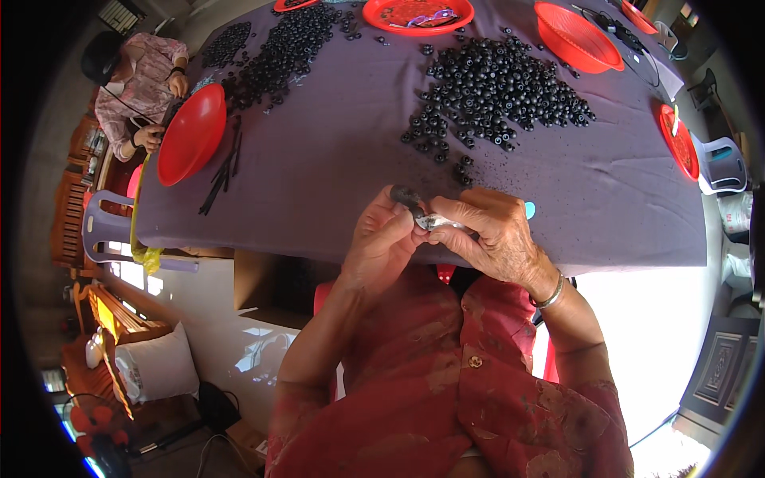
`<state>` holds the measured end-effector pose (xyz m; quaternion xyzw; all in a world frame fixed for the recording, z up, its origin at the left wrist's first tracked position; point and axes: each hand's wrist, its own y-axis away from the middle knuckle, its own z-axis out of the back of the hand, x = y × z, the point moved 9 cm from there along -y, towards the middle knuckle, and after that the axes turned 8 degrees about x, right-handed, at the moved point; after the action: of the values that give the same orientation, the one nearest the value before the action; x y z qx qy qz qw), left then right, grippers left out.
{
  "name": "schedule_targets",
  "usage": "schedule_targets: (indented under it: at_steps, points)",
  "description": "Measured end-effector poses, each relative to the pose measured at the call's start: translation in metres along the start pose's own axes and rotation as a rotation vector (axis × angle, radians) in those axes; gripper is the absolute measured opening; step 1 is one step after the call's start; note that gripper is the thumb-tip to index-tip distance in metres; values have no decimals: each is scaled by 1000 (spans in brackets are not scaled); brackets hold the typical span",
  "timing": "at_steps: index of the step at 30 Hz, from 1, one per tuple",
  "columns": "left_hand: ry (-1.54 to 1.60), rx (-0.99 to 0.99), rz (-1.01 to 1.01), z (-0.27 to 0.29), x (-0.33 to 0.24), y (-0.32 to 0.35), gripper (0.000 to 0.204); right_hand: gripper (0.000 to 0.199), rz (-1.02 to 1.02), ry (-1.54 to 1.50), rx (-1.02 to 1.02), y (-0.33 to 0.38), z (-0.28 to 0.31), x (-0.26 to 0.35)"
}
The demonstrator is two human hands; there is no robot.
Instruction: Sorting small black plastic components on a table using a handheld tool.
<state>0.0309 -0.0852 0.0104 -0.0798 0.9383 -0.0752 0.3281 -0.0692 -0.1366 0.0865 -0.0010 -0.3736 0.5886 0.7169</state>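
L hand (381, 239) and R hand (492, 235) meet just over the near edge of the table (335, 167), w/ purple cloth on it. L fingers are pinched tight on a small black round piece (404, 195); R fingers are closed on a little shiny silver bit (437, 222), touching it. Big pile of black pieces (498, 88) sits mid-table, toward the far edge. Red bowl (191, 134) is tipped up at the left edge, near another person (131, 84). Red basket (577, 37) is by the far right corner.
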Motion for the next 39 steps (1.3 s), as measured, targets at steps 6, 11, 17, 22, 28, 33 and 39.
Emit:
schedule_targets:
  at_steps: [6,11,17,22,28,33,39]
  points:
    - [-139,-53,131,-3,19,6,18,25,-76,-18,-68,-1,1,-11]
    - [-37,24,62,-6,11,-3,19,23,-296,-412,-24,8,12,-45]
    - [-48,-4,90,5,15,-1,23,35,-132,-312,41,-1,15,-24]
    - [-60,-9,115,11,22,-1,22,25,-26,-431,41,-2,-10,-7]
    - [45,72,257,7,37,3,30,11,-137,-796,170,3,-29,-21]
    - [-251,-242,267,34,22,12,31,13,-390,-1,24,12,2,-69]
    - [-1296,-478,21,94,-72,10,11,16,-486,113,-54,20,30,-114]
